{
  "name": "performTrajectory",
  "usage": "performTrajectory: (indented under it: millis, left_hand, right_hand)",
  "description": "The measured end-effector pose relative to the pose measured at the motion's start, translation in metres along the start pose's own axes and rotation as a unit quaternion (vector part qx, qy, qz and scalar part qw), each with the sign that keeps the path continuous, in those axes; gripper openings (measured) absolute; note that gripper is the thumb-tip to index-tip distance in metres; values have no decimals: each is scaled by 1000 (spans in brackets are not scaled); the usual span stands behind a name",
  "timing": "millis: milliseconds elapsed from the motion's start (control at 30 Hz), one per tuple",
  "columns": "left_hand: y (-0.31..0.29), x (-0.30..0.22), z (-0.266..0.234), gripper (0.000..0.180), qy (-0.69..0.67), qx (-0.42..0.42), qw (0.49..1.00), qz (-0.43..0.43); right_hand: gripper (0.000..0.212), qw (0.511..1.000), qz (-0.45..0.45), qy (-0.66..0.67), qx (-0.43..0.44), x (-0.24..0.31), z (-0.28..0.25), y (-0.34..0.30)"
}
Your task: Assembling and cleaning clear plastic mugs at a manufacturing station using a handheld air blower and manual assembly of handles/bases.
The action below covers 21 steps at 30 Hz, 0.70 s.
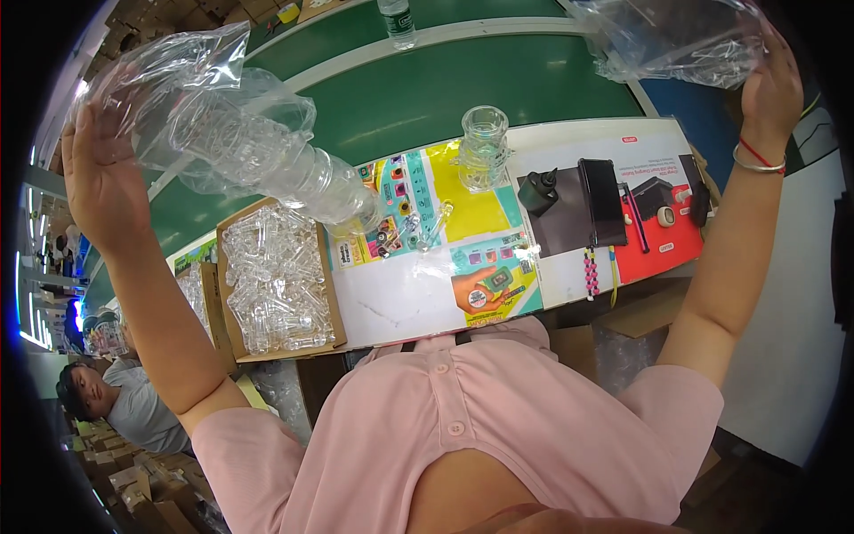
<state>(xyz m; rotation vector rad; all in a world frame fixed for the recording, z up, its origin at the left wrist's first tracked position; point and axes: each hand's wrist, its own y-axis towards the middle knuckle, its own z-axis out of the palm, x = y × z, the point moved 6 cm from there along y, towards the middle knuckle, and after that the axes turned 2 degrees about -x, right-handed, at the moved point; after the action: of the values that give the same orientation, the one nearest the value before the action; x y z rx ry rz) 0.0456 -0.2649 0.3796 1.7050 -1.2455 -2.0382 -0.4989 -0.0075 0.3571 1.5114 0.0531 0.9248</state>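
My left hand (102, 182) is raised at the far left. Its fingers, partly behind shiny film, hold a clear plastic bag (209, 62). Next to it, a leaning stack of clear ribbed cups (267, 151) is partly wrapped in thin film, its lower end on the tabletop. At the upper right, my right hand (772, 93) grips the edge of another clear plastic bag (672, 40); some fingertips are cut off by the dark rim. One clear cup-shaped piece (484, 151) stands upright on the table's far side. A small clear stem-like part (438, 224) lies near the stack.
An open cardboard box (334, 294) full of clear plastic parts (277, 285) stands at the left. A dark phone (602, 203), a black bottle (538, 191) and a purple pen (637, 218) lie at the right. Beyond are a green surface (463, 89) and a water bottle (398, 25). Another person (133, 400) is at lower left.
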Motion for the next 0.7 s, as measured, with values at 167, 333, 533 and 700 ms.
performTrajectory:
  millis: [167,333,533,700]
  left_hand:
    - [-8,8,1,23,79,27,996,-39]
    - [-13,28,24,20,38,67,996,-47]
    - [-25,22,15,23,45,11,999,-19]
    - [-11,26,4,27,33,-51,998,-24]
  right_hand:
    - [26,989,128,68,16,30,31,-14]
    - [25,892,267,2,365,52,104,-40]
    - [42,685,78,-385,613,53,217,-133]
    - [46,584,-31,-449,676,19,229,-175]
